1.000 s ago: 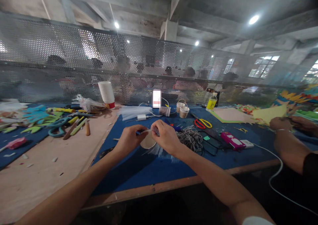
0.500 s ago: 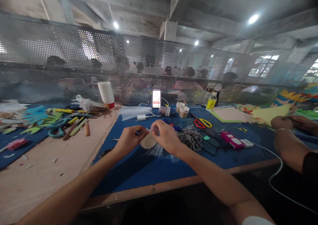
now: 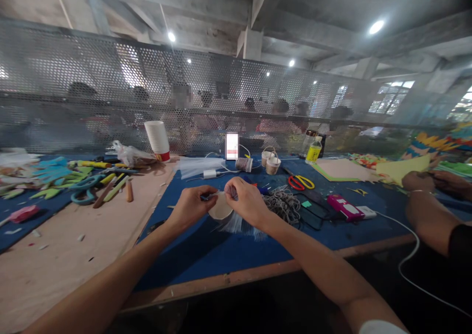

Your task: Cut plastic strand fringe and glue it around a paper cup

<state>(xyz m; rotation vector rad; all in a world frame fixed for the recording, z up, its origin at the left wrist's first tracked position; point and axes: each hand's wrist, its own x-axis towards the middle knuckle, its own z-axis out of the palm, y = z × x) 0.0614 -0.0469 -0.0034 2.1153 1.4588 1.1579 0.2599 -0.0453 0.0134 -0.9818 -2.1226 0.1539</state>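
Observation:
My left hand is closed in a pinch at the left rim of a pale, cup-shaped container. What its fingertips hold is too small to make out. On the other side of the container my right hand is also closed, thumb against fingers, around a small purplish thing that the fingers mostly hide. Below the right hand, a bundle of fine whitish strands fans out over the blue mat. A heap of grey cord lies just right of that wrist.
Red-and-yellow-handled scissors, a magenta box and two small cups lie beyond my right hand. Teal scissors and stacked paper cups are to the left. A co-worker's arm reaches in at right, holding yellow paper.
My left fingertips have drawn slightly apart from the right ones, so more of the container's rim shows between them. The right hand stays nearly in place.

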